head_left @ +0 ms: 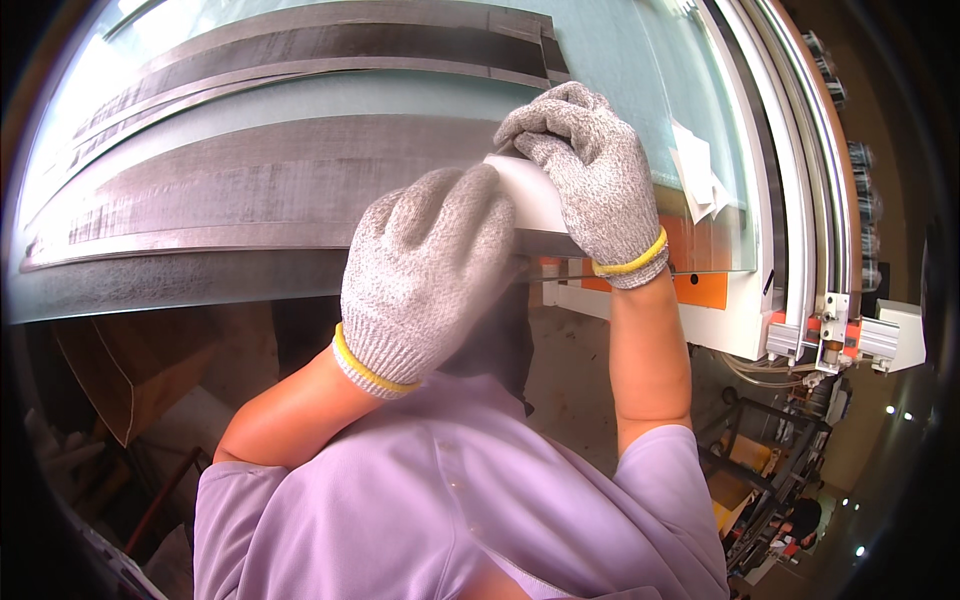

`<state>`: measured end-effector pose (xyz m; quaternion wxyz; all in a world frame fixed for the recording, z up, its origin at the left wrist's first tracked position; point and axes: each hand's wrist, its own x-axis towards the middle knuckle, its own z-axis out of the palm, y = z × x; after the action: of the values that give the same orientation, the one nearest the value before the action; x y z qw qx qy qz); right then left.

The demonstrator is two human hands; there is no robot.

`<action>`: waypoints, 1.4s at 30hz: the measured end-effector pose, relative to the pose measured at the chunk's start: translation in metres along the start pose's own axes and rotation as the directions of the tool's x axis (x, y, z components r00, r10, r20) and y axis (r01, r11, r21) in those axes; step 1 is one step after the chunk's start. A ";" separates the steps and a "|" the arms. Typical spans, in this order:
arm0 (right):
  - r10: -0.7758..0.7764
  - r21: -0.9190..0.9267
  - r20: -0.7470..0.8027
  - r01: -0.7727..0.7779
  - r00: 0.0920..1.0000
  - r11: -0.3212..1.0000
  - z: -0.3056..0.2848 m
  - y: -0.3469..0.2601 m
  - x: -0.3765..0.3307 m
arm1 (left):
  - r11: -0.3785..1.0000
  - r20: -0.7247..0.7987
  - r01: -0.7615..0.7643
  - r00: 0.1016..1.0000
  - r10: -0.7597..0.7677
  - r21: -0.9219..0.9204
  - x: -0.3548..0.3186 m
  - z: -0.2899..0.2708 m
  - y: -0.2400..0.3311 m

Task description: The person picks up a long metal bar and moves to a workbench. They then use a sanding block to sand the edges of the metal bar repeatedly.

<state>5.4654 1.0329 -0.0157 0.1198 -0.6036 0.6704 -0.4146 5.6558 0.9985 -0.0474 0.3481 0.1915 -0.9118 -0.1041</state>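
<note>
A smooth white sheet [533, 196], perhaps paper or film, lies over the right end of a long dark grey strip [270, 185] with a brushed look. My right hand [600, 170], in a grey knit glove with a yellow cuff, has its fingers curled round the sheet's far right side. In a matching glove, my left hand [428, 262] bends over the strip's near edge. Its fingertips are pressed together at the sheet's left corner, slightly blurred, and the thumb is hidden.
Under the strip is a pale greenish glass tabletop [400, 95]. More dark strips [350, 42] lie farther back. Crumpled white paper [697, 172] rests at the right, near an orange panel [700, 290]. A white rail frame [790, 150] borders the right side; a cardboard box [150, 365] stands below left.
</note>
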 end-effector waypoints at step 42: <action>-0.287 -0.224 0.161 0.318 0.944 0.921 -0.006 -0.007 -0.003 | 0.995 -0.098 0.103 0.990 -0.102 0.003 -0.010 -0.019 -0.013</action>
<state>5.4676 1.0386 -0.0080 0.0201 -0.7350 0.6064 -0.3028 5.6794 0.9896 -0.0441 0.3855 0.2445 -0.8830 -0.1085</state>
